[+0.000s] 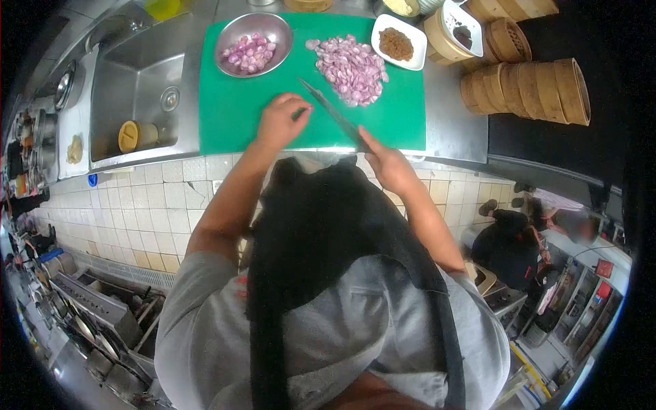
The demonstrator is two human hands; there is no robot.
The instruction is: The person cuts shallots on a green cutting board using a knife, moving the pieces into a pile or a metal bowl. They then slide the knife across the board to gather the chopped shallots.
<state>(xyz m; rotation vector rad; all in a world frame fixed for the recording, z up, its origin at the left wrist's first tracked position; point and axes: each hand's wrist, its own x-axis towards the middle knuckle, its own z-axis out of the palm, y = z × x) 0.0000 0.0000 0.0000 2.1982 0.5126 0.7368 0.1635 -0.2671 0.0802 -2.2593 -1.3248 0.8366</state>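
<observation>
My right hand grips the handle of a kitchen knife, its blade slanting up and left over a green cutting board. To the left of the blade, my left hand rests low over the board with its fingers curled inward; whether anything small sits in them I cannot make out. Beyond the knife lies a heap of sliced shallots. At the board's far left, a metal bowl contains whole peeled shallots. A white square dish of brown crumbly food stands at its far right corner.
A steel sink with a yellow-lidded container is on the left. Bamboo steamers are stacked at right, near another white dish. Other people are behind at right. Cooking equipment lines the rear left.
</observation>
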